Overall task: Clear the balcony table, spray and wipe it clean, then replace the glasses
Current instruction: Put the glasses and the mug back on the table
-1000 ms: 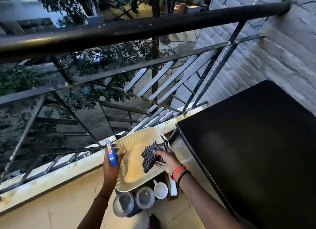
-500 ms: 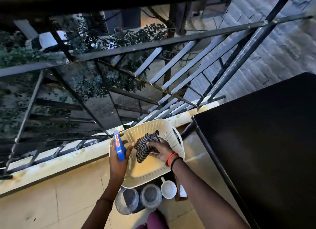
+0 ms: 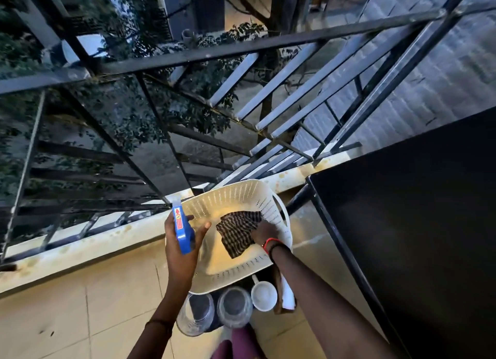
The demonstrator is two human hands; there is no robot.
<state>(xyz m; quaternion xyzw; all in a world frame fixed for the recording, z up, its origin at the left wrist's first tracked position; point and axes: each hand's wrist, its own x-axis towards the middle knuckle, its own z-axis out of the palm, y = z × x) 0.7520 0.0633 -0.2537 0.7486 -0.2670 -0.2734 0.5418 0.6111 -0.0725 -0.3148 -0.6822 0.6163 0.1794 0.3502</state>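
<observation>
Spray bottle (image 3: 182, 231), blue, gripped in left hand (image 3: 179, 255), at 9 o'clock edge of cream basket (image 3: 214, 201). Right hand (image 3: 264, 234) inside basket, gripping striped cloth (image 3: 237, 234); hands apart. Two glasses (image 3: 197, 314) and white mug (image 3: 264, 295) at 6 o'clock of basket. Black table (image 3: 416, 224) at 3 o'clock of hands, near basket.

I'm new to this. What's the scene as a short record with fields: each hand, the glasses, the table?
left hand: holds a blue plastic spray bottle
right hand: grips a dark striped cloth inside a cream perforated plastic basket
glasses: two clear glasses on the tiled floor, beside a white mug
table: black tabletop, right of the basket
</observation>
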